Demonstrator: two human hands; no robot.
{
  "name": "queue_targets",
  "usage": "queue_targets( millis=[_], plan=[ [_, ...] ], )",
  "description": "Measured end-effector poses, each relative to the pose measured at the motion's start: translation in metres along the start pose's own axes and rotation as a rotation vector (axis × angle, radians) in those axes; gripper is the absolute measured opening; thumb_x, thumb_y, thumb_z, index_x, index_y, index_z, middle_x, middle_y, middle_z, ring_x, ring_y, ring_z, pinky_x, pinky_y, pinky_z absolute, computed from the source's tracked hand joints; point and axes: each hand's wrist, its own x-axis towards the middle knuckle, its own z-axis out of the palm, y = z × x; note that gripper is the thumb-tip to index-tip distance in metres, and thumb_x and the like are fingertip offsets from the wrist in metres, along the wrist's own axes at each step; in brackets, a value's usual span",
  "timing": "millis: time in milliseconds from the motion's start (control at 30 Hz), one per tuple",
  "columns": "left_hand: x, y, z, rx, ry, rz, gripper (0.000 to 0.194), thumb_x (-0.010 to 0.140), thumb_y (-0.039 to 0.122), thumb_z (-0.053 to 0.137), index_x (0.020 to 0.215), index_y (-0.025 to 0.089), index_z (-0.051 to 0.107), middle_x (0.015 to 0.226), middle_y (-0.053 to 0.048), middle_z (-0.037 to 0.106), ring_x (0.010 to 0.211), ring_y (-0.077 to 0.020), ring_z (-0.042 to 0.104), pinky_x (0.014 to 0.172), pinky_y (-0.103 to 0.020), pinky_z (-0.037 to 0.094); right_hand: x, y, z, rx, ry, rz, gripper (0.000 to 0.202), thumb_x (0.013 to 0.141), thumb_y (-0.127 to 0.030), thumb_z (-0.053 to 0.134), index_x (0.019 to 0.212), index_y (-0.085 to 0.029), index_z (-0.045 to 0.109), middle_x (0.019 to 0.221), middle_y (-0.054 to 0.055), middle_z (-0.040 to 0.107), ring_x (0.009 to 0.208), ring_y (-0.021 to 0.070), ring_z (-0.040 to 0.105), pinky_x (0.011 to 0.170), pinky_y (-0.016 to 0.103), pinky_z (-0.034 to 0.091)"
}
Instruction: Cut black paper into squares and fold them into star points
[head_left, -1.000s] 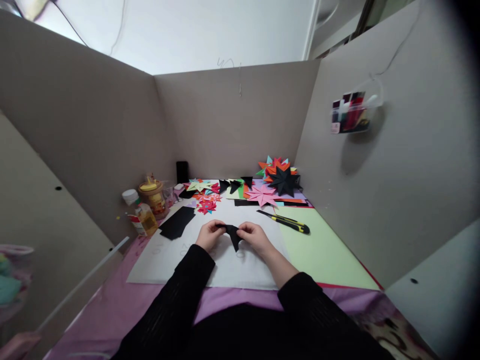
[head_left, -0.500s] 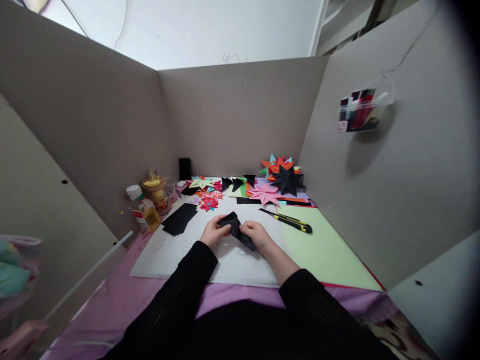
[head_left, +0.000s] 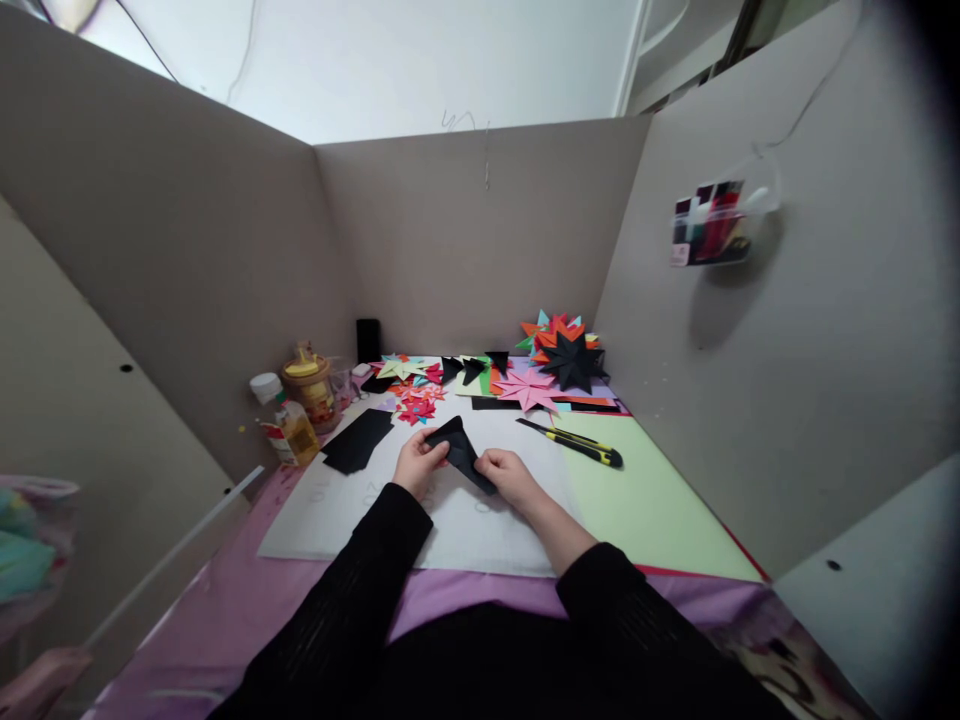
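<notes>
A folded piece of black paper [head_left: 461, 455] is held above the white sheet [head_left: 300, 525], between both hands. My left hand [head_left: 420, 462] pinches its left part, thumb on top. My right hand [head_left: 508, 474] grips its right edge with thumb and fingers pressed together. To the left lies a stack of black paper [head_left: 358, 440]. Small folded black pieces [head_left: 472, 371] sit at the back of the work surface. A black paper star [head_left: 573, 361] rests at the back right, near a pink star [head_left: 527, 388].
A black and yellow cutter [head_left: 581, 443] lies on a pale green sheet [head_left: 660, 500] at right. Back left are a bottle of amber liquid [head_left: 300, 435], a jar [head_left: 311, 390] and a black phone-like object [head_left: 368, 340]. A plastic container [head_left: 720, 225] hangs on the right wall.
Both hands have shifted slightly left with the black paper. The paper's upper part looks flatter and more spread out, and my right hand's grip is now lower along its edge.
</notes>
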Motion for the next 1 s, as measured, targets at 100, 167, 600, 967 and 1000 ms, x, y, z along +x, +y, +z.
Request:
queue_targets(
  millis=[100,167,600,967,1000],
  plan=[
    [0.0,0.001,-0.001,-0.013,0.036,0.017,0.055,0.055,0.035,0.082,0.099,0.015,0.056,0.055,0.008,0.057,0.05,-0.01,0.059,0.054,-0.022,0.049,-0.002,-0.002,0.0,-0.024,-0.049,0.016,0.039,0.073,-0.051,0.061,0.054,-0.02,0.045,0.043,-0.007,0.042,0.041,0.008,0.034,0.042,0.022,0.023],
    [0.0,0.002,-0.002,-0.017,0.046,0.023,0.053,0.055,0.035,0.081,0.099,0.015,0.057,0.056,0.008,0.057,0.052,-0.0109,0.06,0.056,-0.023,0.049,-0.004,-0.002,0.0,-0.041,-0.07,0.025,0.039,0.073,-0.049,0.061,0.054,-0.02,0.044,0.041,-0.007,0.041,0.039,0.0077,0.033,0.041,0.022,0.021],
    [-0.01,0.001,0.008,0.096,-0.08,0.019,0.044,0.047,0.02,0.082,0.084,0.015,0.059,0.064,0.003,0.063,0.056,-0.0119,0.059,0.055,-0.022,0.046,-0.001,-0.001,0.002,0.028,-0.117,-0.013,0.036,0.069,-0.048,0.066,0.057,-0.018,0.049,0.051,-0.005,0.048,0.048,0.0093,0.041,0.048,0.022,0.031],
    [-0.007,0.007,-0.001,0.033,-0.098,-0.04,0.042,0.06,0.045,0.077,0.085,0.015,0.063,0.07,-0.001,0.065,0.055,-0.0108,0.059,0.053,-0.022,0.047,0.001,-0.003,-0.003,0.14,-0.048,0.007,0.035,0.068,-0.047,0.067,0.058,-0.018,0.05,0.048,-0.006,0.043,0.044,0.0079,0.034,0.045,0.022,0.025],
    [-0.007,0.007,-0.002,0.028,-0.112,-0.046,0.043,0.059,0.045,0.078,0.086,0.015,0.064,0.071,-0.002,0.066,0.056,-0.0113,0.06,0.054,-0.022,0.048,0.001,-0.003,-0.003,0.151,-0.041,0.01,0.034,0.068,-0.047,0.067,0.059,-0.018,0.051,0.047,-0.007,0.042,0.043,0.0079,0.034,0.045,0.022,0.025]
  ],
)
